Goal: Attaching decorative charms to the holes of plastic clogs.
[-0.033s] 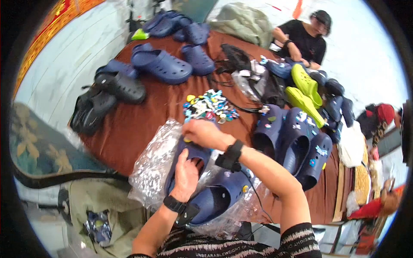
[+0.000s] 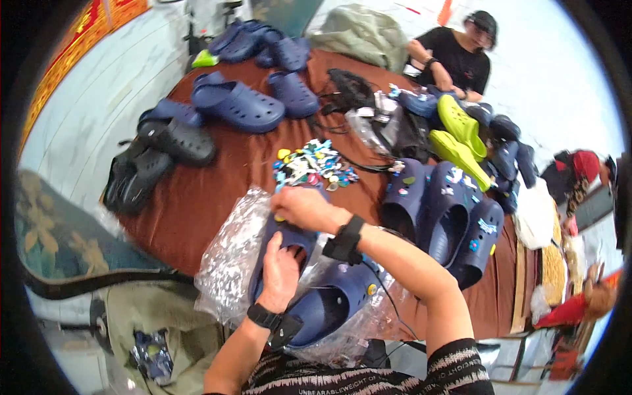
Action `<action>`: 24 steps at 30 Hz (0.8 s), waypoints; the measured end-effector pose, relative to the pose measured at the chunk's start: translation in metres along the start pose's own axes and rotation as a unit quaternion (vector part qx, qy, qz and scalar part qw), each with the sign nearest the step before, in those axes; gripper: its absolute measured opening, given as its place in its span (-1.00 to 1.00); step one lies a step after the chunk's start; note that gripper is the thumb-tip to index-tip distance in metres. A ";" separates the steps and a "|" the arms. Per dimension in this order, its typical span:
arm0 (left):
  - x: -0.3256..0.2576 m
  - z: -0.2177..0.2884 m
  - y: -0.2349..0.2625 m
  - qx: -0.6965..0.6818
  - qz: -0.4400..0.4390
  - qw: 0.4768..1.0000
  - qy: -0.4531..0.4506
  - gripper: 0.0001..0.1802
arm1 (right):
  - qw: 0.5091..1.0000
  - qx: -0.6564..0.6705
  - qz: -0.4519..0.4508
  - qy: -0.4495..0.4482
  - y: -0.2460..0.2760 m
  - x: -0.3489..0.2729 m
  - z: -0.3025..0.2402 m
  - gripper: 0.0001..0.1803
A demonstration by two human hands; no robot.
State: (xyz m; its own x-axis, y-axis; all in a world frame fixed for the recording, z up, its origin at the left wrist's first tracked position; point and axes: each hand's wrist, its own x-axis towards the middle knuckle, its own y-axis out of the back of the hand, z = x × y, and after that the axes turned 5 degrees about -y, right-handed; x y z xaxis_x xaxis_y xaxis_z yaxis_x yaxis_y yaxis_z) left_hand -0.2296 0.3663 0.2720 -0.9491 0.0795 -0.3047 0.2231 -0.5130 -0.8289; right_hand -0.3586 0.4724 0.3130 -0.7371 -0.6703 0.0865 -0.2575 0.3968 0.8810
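Note:
A navy blue clog point(image 2: 259, 280) stands in front of me, its toe pointing away. My left hand point(image 2: 279, 271) grips it at the foot opening, with fingers reaching inside and the thumb along the rim. Over the toe, my right hand point(image 2: 306, 209) is closed in a pinch, and a small yellow piece shows beneath its fingers. What those fingertips hold is hidden. Just beyond lies a heap of colourful shoe charms point(image 2: 316, 161). Another navy clog point(image 2: 322, 306) with a yellow charm rests close by my left wrist. Crinkled clear plastic point(image 2: 227, 253) spreads beside the held clog.
Decorated navy clogs point(image 2: 449, 210) stand to the right, near lime green clogs point(image 2: 454, 145). Plain navy clogs point(image 2: 238, 106) and black clogs point(image 2: 178, 140) sit farther left on the brown cloth point(image 2: 217, 178). Across the table sits another person point(image 2: 454, 59). A cable point(image 2: 395, 296) hangs near my right forearm.
The whole scene has slid slightly left in the picture. Both hands keep nearly the same positions on the clog.

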 end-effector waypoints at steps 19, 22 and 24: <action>0.007 0.001 0.015 0.011 0.023 0.999 -0.027 -0.40 | 0.989 -0.139 0.043 0.040 -0.005 -0.018 -0.017 -0.82; 0.008 0.002 0.017 0.016 0.019 0.999 -0.032 -0.43 | 0.989 -0.137 0.043 0.035 -0.004 -0.022 -0.021 -0.79; 0.007 0.000 0.014 0.020 0.011 0.999 -0.037 -0.44 | 0.987 -0.149 0.045 0.028 -0.003 -0.026 -0.019 -0.76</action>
State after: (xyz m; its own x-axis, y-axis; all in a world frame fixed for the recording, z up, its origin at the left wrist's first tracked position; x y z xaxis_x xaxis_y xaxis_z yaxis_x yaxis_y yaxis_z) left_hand -0.2336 0.3593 0.2579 -0.9583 0.0051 -0.2859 0.2363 -0.5484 -0.8021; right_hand -0.3262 0.4766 0.3167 -0.7107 -0.6774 0.1897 0.0090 0.2609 0.9653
